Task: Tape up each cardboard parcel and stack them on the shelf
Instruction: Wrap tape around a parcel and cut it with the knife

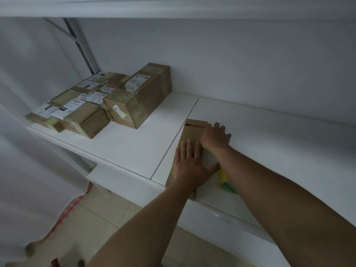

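Flat parcel: a thin brown cardboard parcel lay flat on the white shelf, just right of the seam between two shelf boards, its near end reaching the shelf's front edge.
Left hand: the left hand lay palm down on the middle of the parcel, fingers straight and together, thumb spread to the right, gripping nothing.
Right hand: the right hand rested on the parcel's far right part, near a red strip printed along that end; its fingers bent loosely over the edge, and whether they held anything could not be told from this angle.
Yellow item: something yellow and green, possibly a tape roll in a clear wrap, sat just beside the parcel under the right forearm.
Stacked parcels: a cluster of labelled, taped brown boxes stood well apart on the left board, against the back wall.
Floor: beige tiles showed below the shelf.
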Action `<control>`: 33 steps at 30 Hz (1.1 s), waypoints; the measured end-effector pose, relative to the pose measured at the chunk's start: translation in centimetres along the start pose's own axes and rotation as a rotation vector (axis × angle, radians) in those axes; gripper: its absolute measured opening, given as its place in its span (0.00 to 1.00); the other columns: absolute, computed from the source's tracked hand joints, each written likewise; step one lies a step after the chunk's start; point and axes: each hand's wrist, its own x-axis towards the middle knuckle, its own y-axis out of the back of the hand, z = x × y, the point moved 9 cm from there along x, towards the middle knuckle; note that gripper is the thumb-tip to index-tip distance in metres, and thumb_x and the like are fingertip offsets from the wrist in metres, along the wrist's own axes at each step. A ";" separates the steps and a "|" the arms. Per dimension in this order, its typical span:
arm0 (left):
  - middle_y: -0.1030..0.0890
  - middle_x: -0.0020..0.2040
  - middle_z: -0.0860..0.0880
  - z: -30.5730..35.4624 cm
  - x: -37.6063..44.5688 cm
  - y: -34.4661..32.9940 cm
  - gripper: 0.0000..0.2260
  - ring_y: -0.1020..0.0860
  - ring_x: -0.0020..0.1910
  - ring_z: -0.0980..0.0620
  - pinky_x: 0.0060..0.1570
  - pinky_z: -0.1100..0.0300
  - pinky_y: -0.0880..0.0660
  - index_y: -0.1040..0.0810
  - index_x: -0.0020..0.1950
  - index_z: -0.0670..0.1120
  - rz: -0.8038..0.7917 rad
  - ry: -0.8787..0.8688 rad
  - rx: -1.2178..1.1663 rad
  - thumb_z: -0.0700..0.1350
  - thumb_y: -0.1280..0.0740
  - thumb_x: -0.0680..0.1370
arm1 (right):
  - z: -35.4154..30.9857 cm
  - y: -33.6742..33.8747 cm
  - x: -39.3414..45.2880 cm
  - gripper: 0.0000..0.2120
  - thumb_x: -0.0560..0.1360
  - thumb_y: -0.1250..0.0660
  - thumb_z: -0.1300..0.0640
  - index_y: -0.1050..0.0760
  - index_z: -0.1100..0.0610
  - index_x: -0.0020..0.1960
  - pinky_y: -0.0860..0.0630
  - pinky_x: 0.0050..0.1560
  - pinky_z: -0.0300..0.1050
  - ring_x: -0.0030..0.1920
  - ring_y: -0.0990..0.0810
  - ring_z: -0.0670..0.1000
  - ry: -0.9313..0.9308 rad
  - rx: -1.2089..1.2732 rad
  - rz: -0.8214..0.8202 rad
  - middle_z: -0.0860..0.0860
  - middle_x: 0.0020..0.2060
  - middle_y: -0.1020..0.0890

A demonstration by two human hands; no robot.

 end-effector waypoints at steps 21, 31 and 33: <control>0.62 0.82 0.44 0.3 -0.1 -0.1 0.37 0.65 0.79 0.44 0.77 0.44 0.63 0.60 0.82 0.52 0.017 -0.003 -0.013 0.69 0.52 0.79 | 0.0 4.4 -0.3 0.17 0.82 0.45 0.57 0.27 0.61 0.66 0.26 0.53 0.51 0.59 0.22 0.62 0.116 0.301 0.322 0.60 0.60 0.23; 0.62 0.81 0.44 0.3 0.0 -0.4 0.34 0.65 0.79 0.44 0.77 0.44 0.64 0.61 0.82 0.50 0.010 0.003 0.003 0.66 0.59 0.81 | 0.0 6.0 -6.2 0.10 0.80 0.38 0.62 0.23 0.58 0.60 0.26 0.53 0.40 0.56 0.20 0.52 0.300 0.764 0.396 0.53 0.55 0.17; 0.61 0.81 0.43 0.3 0.1 -0.3 0.33 0.65 0.79 0.43 0.77 0.44 0.63 0.62 0.81 0.49 0.013 -0.013 0.002 0.64 0.60 0.81 | 0.3 5.4 -6.6 0.08 0.80 0.38 0.62 0.25 0.58 0.59 0.24 0.55 0.47 0.56 0.20 0.54 0.283 0.769 0.390 0.53 0.55 0.18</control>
